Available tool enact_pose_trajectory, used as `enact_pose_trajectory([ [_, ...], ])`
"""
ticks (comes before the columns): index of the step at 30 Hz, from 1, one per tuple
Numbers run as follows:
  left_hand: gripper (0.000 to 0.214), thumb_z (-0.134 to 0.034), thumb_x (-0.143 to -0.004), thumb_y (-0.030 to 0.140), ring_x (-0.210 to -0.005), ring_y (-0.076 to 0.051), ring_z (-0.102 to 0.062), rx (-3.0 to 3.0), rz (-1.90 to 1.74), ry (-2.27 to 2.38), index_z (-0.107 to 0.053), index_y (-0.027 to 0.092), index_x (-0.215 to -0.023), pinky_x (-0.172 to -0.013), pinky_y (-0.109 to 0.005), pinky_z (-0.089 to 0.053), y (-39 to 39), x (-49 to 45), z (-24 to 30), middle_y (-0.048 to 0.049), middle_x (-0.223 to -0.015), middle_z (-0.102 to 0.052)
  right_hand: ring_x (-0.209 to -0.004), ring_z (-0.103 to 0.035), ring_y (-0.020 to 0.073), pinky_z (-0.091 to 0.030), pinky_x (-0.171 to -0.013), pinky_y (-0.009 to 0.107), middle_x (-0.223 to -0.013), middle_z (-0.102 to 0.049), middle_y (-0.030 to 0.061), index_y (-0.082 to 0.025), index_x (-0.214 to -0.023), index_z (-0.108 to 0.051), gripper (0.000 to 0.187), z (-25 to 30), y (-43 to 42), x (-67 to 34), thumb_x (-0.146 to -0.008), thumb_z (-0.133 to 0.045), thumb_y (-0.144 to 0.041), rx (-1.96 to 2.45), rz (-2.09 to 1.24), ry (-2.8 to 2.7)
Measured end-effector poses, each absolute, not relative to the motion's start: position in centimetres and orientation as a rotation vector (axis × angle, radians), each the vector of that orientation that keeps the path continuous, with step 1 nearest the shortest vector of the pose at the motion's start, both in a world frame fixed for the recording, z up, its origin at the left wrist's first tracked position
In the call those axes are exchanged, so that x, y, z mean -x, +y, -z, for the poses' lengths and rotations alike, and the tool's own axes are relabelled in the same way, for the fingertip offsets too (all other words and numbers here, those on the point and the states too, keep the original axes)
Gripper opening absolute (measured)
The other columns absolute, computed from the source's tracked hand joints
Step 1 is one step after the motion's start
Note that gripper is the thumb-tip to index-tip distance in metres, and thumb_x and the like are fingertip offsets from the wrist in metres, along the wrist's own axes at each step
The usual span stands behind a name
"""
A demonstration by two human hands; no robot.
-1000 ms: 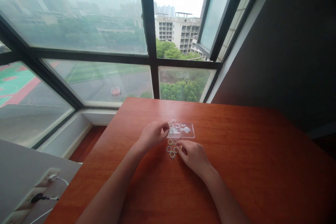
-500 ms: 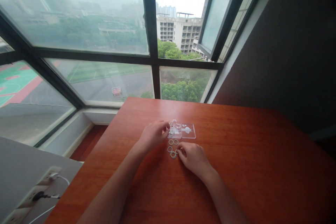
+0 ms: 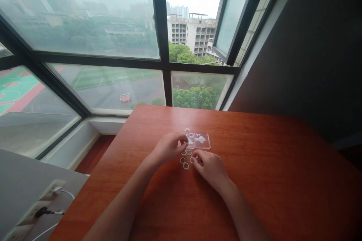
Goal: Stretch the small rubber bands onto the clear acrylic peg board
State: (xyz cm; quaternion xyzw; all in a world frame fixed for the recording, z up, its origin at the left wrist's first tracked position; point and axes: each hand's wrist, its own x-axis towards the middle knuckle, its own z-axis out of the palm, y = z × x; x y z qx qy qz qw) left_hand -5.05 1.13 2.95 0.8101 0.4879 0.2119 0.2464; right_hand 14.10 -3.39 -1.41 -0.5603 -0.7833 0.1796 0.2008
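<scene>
"Rings lie clustered on the table, left of the middle of its far edge and well in from its far left corner; a clear case lies open just beyond them, towards that edge."

"What could go wrong there?"

"Some rings touch, so a nudge at one may shove its neighbours; the bands look thin, so a loose pinch could let one skid away; the left hand, so near the case, might knock it with a careless turn."

"How do the hands sit?"

"The left is half curled, back upward, in front of the case's left end, thumb and forefinger tips close together; whether it grips anything cannot be told; the right hand bends low, thumb and forefinger nearly meeting at the rightmost ring; pinched or merely touched, nobody can tell."

"And the forearms?"

"Both slant in from the near side, converging towards the cluster."
</scene>
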Motion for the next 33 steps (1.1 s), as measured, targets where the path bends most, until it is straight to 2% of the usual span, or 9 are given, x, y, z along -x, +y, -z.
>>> enact_pose_trajectory([
  [14, 0.013, -0.06, -0.078, 0.023, -0.063, -0.01, -0.054, -2.134, -0.515, 1.138, -0.07, 0.016, -0.079, -0.057, -0.019, -0.036, 0.4, 3.8, -3.1, -0.0002, -0.069, -0.066, -0.055, -0.052, 0.0112, -0.031, -0.058, 0.022, -0.063, -0.062, -0.0024, -0.021, -0.084, -0.067, 0.012, 2.0, -3.3, -14.3, -0.085, -0.056, -0.024, 1.426, -0.345, -1.964],
  [23, 0.012, -0.055, -0.078, 0.02, -0.067, -0.012, -0.056, -2.202, -0.702, 1.513, -0.066, 0.017, -0.074, -0.062, -0.021, -0.038, 1.7, 5.5, -1.9, -0.0015, -0.075, -0.067, -0.061, -0.057, 0.0122, -0.033, -0.061, 0.022, -0.069, -0.066, -0.0024, -0.024, -0.089, -0.068, 0.013, 2.1, -3.2, -14.2, -0.086, -0.056, -0.024, 1.477, -0.384, -2.005],
  [33, 0.013, -0.056, -0.078, 0.025, -0.067, -0.014, -0.057, -2.212, -0.536, 1.636, -0.068, 0.02, -0.075, -0.062, -0.022, -0.038, 1.8, 4.9, -0.9, -0.0018, -0.074, -0.067, -0.075, -0.064, 0.0148, -0.038, -0.067, 0.023, -0.084, -0.072, -0.0017, -0.026, -0.095, -0.069, 0.019, 1.7, -3.4, -14.0, -0.087, -0.053, -0.021, 1.535, -0.458, -2.143],
])
